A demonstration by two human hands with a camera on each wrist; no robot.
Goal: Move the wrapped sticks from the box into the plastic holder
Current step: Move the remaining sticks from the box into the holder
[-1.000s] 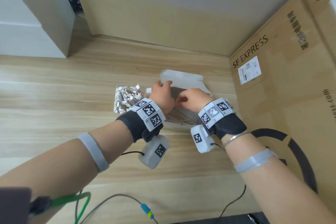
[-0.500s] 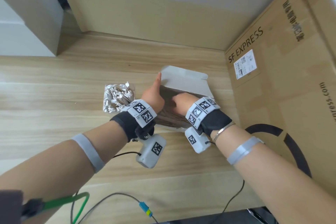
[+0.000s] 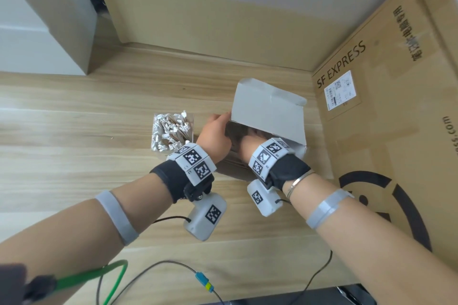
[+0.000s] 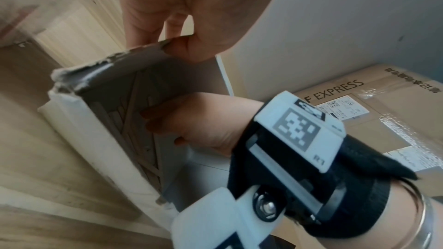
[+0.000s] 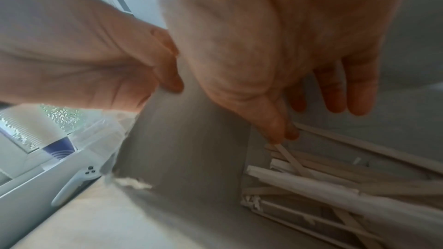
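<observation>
A grey cardboard box (image 3: 267, 111) stands on the wooden table with its lid tipped up. My left hand (image 3: 218, 129) pinches the torn edge of the box's left wall (image 4: 143, 50) between thumb and fingers. My right hand (image 3: 247, 143) reaches inside the box, its fingers hidden in the head view. In the right wrist view its thumb and forefinger (image 5: 284, 136) pinch the end of one wrapped stick (image 5: 292, 160) lifted from the pile of wrapped sticks (image 5: 311, 186) on the box floor. Left of the box, the clear plastic holder (image 3: 171, 131) stands upright, packed with several wrapped sticks.
A large SF Express carton (image 3: 371, 131) stands close on the right of the box. A white cabinet (image 3: 49, 32) sits at the back left. Cables (image 3: 173, 270) trail over the table's front edge.
The box lid has swung further up and back. My right hand has gone deeper into the box, and my left hand has shifted along the box's left edge.
</observation>
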